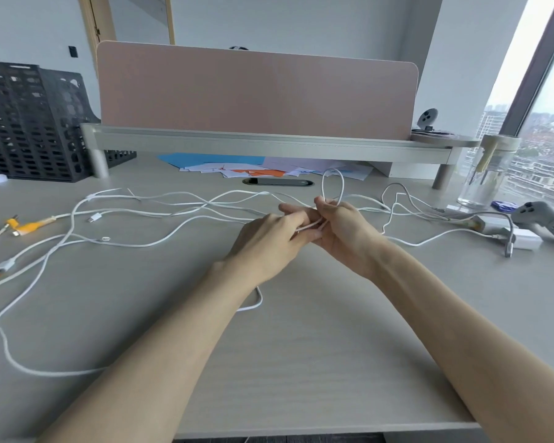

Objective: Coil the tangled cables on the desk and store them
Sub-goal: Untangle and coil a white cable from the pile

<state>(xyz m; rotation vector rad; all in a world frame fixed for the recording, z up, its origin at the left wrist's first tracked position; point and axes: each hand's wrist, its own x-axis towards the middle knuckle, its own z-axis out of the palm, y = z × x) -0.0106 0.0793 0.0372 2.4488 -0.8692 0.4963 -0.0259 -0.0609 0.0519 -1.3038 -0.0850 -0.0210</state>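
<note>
Several white cables (147, 215) lie tangled across the pale desk (301, 346), running from the left edge to the right. My left hand (269, 241) and my right hand (343, 231) meet at the desk's middle, both closed on one white cable. A small loop of that cable (333, 183) stands up above my right hand's fingers. More of it trails under my left forearm and curves away at the near left (29, 366). A yellow-ended cable (29, 224) lies at the far left.
A black mesh file rack (29, 123) stands at back left. A monitor shelf (269, 143) with a pink divider (256, 94) spans the back, coloured papers (253, 167) under it. At right sit a glass jar (486, 174), white chargers (525, 239) and a grey handheld device (547, 222).
</note>
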